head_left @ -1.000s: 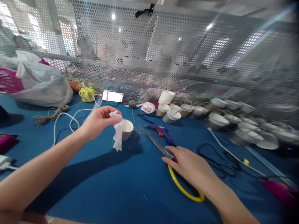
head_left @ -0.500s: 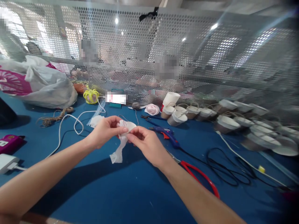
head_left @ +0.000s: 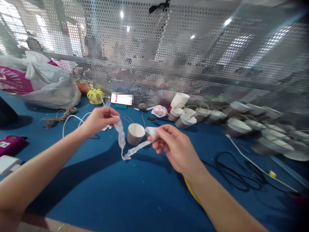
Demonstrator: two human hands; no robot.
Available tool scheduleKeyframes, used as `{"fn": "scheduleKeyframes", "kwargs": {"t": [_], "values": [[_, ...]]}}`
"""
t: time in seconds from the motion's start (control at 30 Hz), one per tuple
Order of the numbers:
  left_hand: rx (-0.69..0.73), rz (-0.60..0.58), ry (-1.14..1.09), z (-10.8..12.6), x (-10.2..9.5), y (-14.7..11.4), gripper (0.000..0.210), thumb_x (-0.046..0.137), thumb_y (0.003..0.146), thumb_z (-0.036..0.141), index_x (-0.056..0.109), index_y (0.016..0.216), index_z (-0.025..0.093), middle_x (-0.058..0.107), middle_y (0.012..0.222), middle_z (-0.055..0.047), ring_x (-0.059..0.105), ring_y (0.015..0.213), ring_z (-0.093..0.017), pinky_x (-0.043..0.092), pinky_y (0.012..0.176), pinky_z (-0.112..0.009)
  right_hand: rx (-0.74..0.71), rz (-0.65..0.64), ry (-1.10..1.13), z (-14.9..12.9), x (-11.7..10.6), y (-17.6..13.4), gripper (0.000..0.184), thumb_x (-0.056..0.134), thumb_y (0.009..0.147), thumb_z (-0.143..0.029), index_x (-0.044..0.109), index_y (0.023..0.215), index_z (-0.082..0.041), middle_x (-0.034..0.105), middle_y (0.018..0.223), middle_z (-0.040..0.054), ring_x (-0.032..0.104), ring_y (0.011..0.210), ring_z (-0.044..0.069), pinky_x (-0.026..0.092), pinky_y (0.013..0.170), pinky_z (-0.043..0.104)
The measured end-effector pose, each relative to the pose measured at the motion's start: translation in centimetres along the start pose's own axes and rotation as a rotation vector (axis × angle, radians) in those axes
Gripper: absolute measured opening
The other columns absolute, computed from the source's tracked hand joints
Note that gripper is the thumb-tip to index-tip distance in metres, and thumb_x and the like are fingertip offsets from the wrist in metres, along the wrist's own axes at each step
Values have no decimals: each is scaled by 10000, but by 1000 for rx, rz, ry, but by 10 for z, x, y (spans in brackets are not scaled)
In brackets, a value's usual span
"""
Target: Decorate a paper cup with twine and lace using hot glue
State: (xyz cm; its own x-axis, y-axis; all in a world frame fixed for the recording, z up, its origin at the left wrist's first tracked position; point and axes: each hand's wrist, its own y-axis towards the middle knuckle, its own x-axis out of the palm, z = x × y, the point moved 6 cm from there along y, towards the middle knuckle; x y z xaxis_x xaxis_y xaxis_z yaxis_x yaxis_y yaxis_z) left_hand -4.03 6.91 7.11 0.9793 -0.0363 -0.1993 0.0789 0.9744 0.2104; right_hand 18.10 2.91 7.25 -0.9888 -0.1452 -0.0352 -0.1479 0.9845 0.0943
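Note:
A strip of white lace ribbon (head_left: 122, 138) sags in a V between my two hands. My left hand (head_left: 101, 120) pinches one end between thumb and fingers. Bunched lace near the other end is gripped by my right hand (head_left: 172, 143), its fingers closed. Just behind the ribbon, a small paper cup (head_left: 135, 134) stands upright on the blue table (head_left: 120, 199), its rim facing up. Grey twine runs from behind the cup to a small ball of twine (head_left: 142, 107).
Several small cups with twine handles (head_left: 238, 127) stand at the right. Black cable (head_left: 231, 174) coils nearby. At the back are a pink ribbon roll (head_left: 159, 111), a lit phone (head_left: 121, 99) and a perforated metal screen (head_left: 145, 48). A plastic bag (head_left: 53, 87) lies left.
My hands have moved apart, the left leftward and the right rightward, stretching out the lace that was bunched between them. The paper cup now shows between them.

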Motion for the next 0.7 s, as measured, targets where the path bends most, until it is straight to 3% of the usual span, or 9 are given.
{"fn": "scheduleKeyframes", "kwargs": {"t": [0.13,0.23,0.33,0.4,0.47,0.57,0.67,0.7], "values": [[128,222,465,16,-45,9,160,622,684,294,606,748,148,599,595,3,567,554,-127,437,592,-251,-46,-23,-298,-19,-17,-14,215,579,774,-384,542,713,-181,621,575,0,514,464,86,403,421,194],[191,397,778,26,-62,11,126,564,733,263,632,771,164,603,618,-9,561,591,-153,423,640,-271,-52,-114,-410,-21,-9,-25,188,574,778,-362,555,717,-186,610,566,-5,513,468,90,428,458,207],[182,360,912,19,-61,17,141,531,755,217,653,786,153,647,768,-73,600,748,-224,422,744,-322,22,-336,-470,-6,19,-37,166,533,809,-319,564,718,-184,619,616,-1,549,548,105,450,527,216],[148,259,1008,7,-53,22,166,554,747,226,661,833,133,645,933,-138,601,870,-287,422,796,-369,71,-508,-610,9,35,-44,139,534,807,-278,618,753,-181,627,665,2,554,581,108,439,541,214],[137,201,1083,-4,-41,23,310,623,707,290,642,965,119,550,1171,-202,534,1036,-373,400,858,-450,52,-566,-728,17,38,-44,134,553,792,-248,661,840,-186,659,809,24,565,599,106,438,548,216],[182,50,1033,-15,-3,18,551,656,678,373,546,1151,114,424,1330,-218,384,1213,-409,301,975,-521,-9,-403,-823,18,19,-29,199,513,821,-270,651,934,-183,672,893,48,577,580,107,444,544,226],[135,-270,639,-33,53,8,956,736,577,375,268,1351,67,452,1301,-231,432,1210,-331,333,1003,-417,-51,-205,-958,18,-4,-14,207,478,842,-292,629,914,-171,681,822,41,587,577,116,453,563,234],[101,-303,511,-38,68,5,1061,757,542,361,176,1375,54,428,1315,-242,432,1215,-329,334,1007,-413,-66,-169,-1005,19,-8,-10,195,485,839,-285,627,910,-173,684,843,39,594,601,116,456,584,233]]}}
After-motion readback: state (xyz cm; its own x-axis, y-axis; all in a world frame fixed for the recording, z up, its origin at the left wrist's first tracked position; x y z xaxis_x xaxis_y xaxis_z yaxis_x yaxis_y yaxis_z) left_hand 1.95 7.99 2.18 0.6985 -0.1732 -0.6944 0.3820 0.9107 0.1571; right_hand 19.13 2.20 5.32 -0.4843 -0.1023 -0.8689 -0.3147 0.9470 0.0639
